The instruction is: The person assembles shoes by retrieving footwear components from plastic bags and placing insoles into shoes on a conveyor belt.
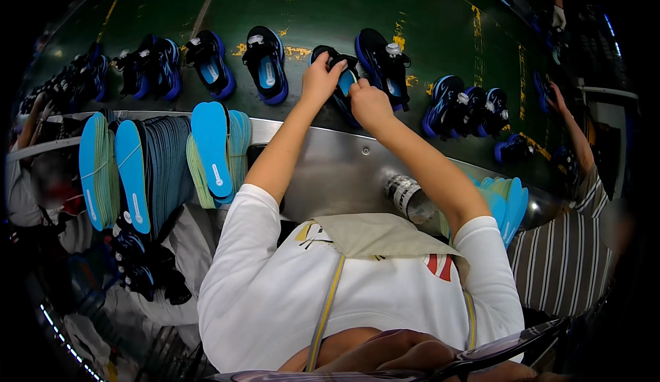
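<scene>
A black and blue sports shoe lies on the green surface in front of me, its toe pointing away. My left hand grips the upper at the shoe's opening, thumb and fingers closed on it. With its fingers pinched, my right hand holds the heel end of a light blue insole, which is partly inside the shoe. The insole's front part is hidden in the upper. Right beside them, another black shoe nearly touches my right hand's fingers.
More shoes stand to the left and right. Stacks of blue insoles hang along the metal edge at left; more insoles sit at right. A clear plastic roll lies by my right forearm. Another person's arm reaches in at right.
</scene>
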### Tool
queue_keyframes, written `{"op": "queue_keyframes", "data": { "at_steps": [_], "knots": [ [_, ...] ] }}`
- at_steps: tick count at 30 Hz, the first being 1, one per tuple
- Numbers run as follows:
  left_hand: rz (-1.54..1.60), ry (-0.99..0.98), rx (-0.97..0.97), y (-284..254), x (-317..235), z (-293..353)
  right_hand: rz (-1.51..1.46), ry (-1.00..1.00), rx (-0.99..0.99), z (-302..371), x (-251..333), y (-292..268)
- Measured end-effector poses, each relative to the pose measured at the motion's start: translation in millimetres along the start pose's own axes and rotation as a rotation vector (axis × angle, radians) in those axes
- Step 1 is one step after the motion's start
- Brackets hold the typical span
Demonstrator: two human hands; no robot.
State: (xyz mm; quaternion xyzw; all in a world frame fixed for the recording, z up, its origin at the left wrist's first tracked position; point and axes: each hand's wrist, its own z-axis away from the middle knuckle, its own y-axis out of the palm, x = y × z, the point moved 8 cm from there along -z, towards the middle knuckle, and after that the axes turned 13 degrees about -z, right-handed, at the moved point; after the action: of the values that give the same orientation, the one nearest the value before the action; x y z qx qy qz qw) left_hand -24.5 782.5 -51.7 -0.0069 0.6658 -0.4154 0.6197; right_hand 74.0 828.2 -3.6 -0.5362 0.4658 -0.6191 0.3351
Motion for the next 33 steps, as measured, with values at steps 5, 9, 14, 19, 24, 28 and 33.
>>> {"op": "queue_keyframes", "data": {
  "at_steps": [5,9,14,19,24,28,33],
  "knots": [
    [-0.128,-0.005,-0.079,-4.8,-9.8,9.9,0.013,0.015,0.140,6.7,3.8,8.6],
    [-0.075,-0.004,0.016,-2.0,-4.9,4.0,-0.060,0.049,0.067,-10.5,-7.7,19.1],
    [0.096,0.120,-0.053,-7.3,-1.5,12.8,-0.148,-0.181,-0.110,5.1,10.4,-11.7],
    [0.021,0.036,0.102,-11.2,-15.6,12.8,-0.021,0.165,0.489,-1.8,-5.6,-2.9],
    [0.031,0.040,0.066,-12.2,-12.5,14.6,0.059,-0.064,0.666,-3.6,2.6,29.7],
    [0.108,0.025,0.090,-8.3,-9.4,14.7,0.025,-0.198,0.414,-14.4,0.0,35.6],
    [0.030,0.038,0.043,-12.3,-11.6,19.2,0.094,-0.171,0.489,-12.4,-3.8,50.3]
  ]
}}
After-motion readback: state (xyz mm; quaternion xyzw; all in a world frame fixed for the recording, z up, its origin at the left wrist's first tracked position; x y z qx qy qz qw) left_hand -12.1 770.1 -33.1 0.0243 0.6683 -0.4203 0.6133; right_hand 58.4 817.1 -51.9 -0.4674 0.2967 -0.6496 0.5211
